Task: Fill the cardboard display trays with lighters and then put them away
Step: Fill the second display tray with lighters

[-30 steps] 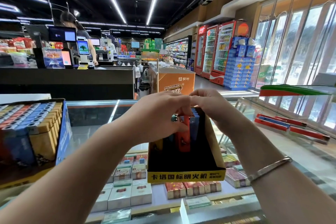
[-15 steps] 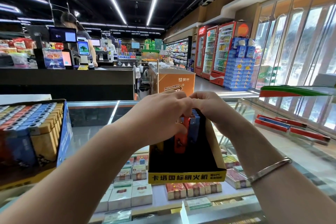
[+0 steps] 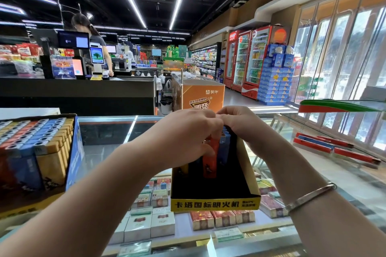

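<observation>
A black cardboard display tray (image 3: 215, 204) with a yellow front strip stands on the glass counter (image 3: 108, 135) in front of me. A few lighters stand at its back, among them an orange lighter (image 3: 210, 162) and blue lighters (image 3: 224, 150). My left hand (image 3: 188, 131) grips the top of the orange lighter. My right hand (image 3: 240, 123) meets it above the blue lighters, fingers curled over their tops. A second tray (image 3: 74, 152), blue-walled and packed with several lighters, sits at the left.
Cigarette packs (image 3: 150, 223) lie inside the glass case below. Red and blue cartons (image 3: 338, 148) rest on the counter at the right. A checkout desk (image 3: 79, 89) with a person stands behind, and an orange freezer box (image 3: 202, 98) beyond the counter.
The orange lighter has sunk a little lower into the tray under my left hand. Both hands stay together over the back row.
</observation>
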Tool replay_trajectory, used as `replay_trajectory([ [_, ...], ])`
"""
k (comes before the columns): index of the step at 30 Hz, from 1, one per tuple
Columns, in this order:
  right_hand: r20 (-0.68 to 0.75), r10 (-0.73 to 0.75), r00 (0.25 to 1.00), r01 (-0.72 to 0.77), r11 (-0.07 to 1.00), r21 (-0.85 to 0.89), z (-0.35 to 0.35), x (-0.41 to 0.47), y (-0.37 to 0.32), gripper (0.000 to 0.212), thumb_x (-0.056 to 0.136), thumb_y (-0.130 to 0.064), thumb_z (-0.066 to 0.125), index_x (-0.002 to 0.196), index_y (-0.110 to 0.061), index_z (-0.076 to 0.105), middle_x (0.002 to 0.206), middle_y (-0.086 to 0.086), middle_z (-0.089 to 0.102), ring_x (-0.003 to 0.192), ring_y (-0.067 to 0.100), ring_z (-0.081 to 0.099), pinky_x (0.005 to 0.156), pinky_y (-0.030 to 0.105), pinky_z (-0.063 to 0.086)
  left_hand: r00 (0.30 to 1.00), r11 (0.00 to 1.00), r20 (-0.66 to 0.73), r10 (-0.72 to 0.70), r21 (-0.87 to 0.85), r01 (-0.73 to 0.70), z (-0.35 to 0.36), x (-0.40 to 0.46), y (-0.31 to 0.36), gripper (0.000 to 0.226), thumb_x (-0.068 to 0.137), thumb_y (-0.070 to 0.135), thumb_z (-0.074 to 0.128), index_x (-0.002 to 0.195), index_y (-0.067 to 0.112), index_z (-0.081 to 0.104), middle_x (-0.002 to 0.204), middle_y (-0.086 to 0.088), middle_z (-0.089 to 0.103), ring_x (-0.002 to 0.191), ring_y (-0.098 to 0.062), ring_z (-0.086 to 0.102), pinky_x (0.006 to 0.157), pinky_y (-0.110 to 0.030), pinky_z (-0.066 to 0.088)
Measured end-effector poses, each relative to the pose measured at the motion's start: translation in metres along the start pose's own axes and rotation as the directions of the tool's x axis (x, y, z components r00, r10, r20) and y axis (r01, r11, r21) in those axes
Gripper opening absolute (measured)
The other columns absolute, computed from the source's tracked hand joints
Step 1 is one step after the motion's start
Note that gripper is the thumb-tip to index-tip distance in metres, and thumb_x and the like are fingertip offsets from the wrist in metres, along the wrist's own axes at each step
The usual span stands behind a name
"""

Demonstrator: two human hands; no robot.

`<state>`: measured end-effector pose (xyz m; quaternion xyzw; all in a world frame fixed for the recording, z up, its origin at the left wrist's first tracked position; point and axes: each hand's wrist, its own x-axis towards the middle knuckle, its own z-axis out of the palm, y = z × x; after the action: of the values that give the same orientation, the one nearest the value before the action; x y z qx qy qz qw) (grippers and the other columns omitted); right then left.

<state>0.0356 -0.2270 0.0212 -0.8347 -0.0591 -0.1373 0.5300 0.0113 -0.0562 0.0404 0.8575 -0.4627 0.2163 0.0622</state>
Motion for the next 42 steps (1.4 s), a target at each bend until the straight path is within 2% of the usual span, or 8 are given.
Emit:
replay_trajectory([
  [6, 0.014, -0.012, 1.000, 0.012, 1.000, 0.022, -0.001, -0.001, 0.000, 0.013, 0.084, -0.016, 0.061, 0.072, -0.017, 0.066, 0.073, 0.002, 0.064, 0.072, 0.015, 0.057, 0.066, 0.026, 0.043, 0.996, 0.998, -0.081, 0.046, 0.041, -0.043, 0.012, 0.002, 0.000, 0.023, 0.076, 0.040, 0.069, 0.093, 0.032, 0.055, 0.103, 0.014, 0.051, 0.095, -0.007, 0.047, 0.064, -0.024, 0.039],
  [10, 0.089, 0.022, 0.996, -0.024, 0.999, 0.022, -0.003, -0.003, 0.000, 0.009, 0.082, -0.004, 0.060, 0.080, -0.011, 0.065, 0.084, 0.015, 0.064, 0.074, 0.019, 0.058, 0.067, 0.027, 0.047, 0.993, 0.928, 0.043, -0.111, -0.354, 0.119, 0.009, -0.001, -0.014, 0.027, 0.068, 0.040, 0.076, 0.077, 0.049, 0.052, 0.094, 0.025, 0.047, 0.091, 0.005, 0.041, 0.076, -0.021, 0.038],
  [15, 0.100, 0.047, 0.994, -0.055, 0.996, 0.074, -0.005, -0.002, 0.000, 0.014, 0.084, 0.001, 0.057, 0.079, -0.010, 0.064, 0.081, 0.010, 0.064, 0.073, 0.018, 0.059, 0.067, 0.027, 0.049, 0.924, 0.847, 0.267, -0.274, -0.388, 0.363, 0.017, -0.002, -0.028, 0.068, 0.063, 0.052, 0.075, 0.119, 0.052, 0.036, 0.124, 0.017, 0.028, 0.114, -0.005, 0.022, 0.099, -0.034, 0.030],
  [19, 0.095, 0.067, 0.993, -0.072, 0.996, 0.053, -0.006, -0.001, 0.000, 0.013, 0.085, -0.002, 0.057, 0.079, -0.011, 0.065, 0.082, 0.009, 0.065, 0.073, 0.016, 0.061, 0.063, 0.025, 0.049, 0.881, 0.696, 0.344, -0.326, -0.543, 0.469, 0.024, 0.001, -0.029, 0.090, 0.061, 0.040, 0.081, 0.133, 0.037, 0.027, 0.121, 0.009, 0.034, 0.111, -0.012, 0.043, 0.097, -0.030, 0.042],
  [26, -0.161, 0.049, 0.986, -0.050, 0.999, -0.002, -0.018, 0.001, 0.009, 0.017, 0.081, -0.004, 0.062, 0.069, -0.017, 0.063, 0.073, 0.002, 0.061, 0.067, 0.013, 0.058, 0.057, 0.022, 0.042, 0.893, 0.468, 0.109, -0.437, -0.820, 0.329, 0.053, 0.007, -0.009, 0.078, 0.057, 0.021, 0.085, 0.114, 0.037, 0.034, 0.119, 0.003, 0.042, 0.100, -0.015, 0.054, 0.074, -0.025, 0.056],
  [31, -0.408, -0.007, 0.913, -0.075, 0.980, -0.184, -0.054, 0.007, 0.028, 0.015, 0.081, -0.006, 0.056, 0.071, -0.016, 0.062, 0.073, 0.005, 0.061, 0.072, 0.023, 0.056, 0.068, 0.032, 0.044, 0.913, 0.284, 0.066, -0.402, -0.940, 0.192, 0.061, 0.007, 0.001, 0.074, 0.062, 0.007, 0.081, 0.103, 0.048, 0.034, 0.112, 0.010, 0.038, 0.099, -0.020, 0.057, 0.077, -0.032, 0.056],
  [36, -0.471, 0.037, 0.881, -0.343, 0.736, -0.583, -0.109, 0.004, 0.063, 0.014, 0.085, -0.007, 0.047, 0.086, -0.006, 0.061, 0.089, 0.016, 0.061, 0.090, 0.033, 0.058, 0.071, 0.031, 0.039, 0.917, 0.105, 0.149, -0.370, -0.974, 0.201, 0.067, 0.007, 0.006, 0.097, 0.064, -0.008, 0.074, 0.133, 0.035, 0.021, 0.103, 0.007, 0.045, 0.075, -0.011, 0.067, 0.055, -0.017, 0.052],
  [42, -0.475, 0.235, 0.848, -0.529, 0.336, -0.780, -0.131, -0.009, 0.099, 0.033, 0.091, -0.010, 0.041, 0.121, -0.001, 0.051, 0.124, 0.023, 0.053, 0.113, 0.037, 0.050, 0.090, 0.042, 0.046, 0.904, 0.081, 0.175, -0.391, -0.971, 0.223, 0.069, 0.008, 0.008, 0.101, 0.066, -0.002, 0.075, 0.139, 0.034, 0.014, 0.099, 0.007, 0.051, 0.073, -0.004, 0.067, 0.053, -0.015, 0.051],
])
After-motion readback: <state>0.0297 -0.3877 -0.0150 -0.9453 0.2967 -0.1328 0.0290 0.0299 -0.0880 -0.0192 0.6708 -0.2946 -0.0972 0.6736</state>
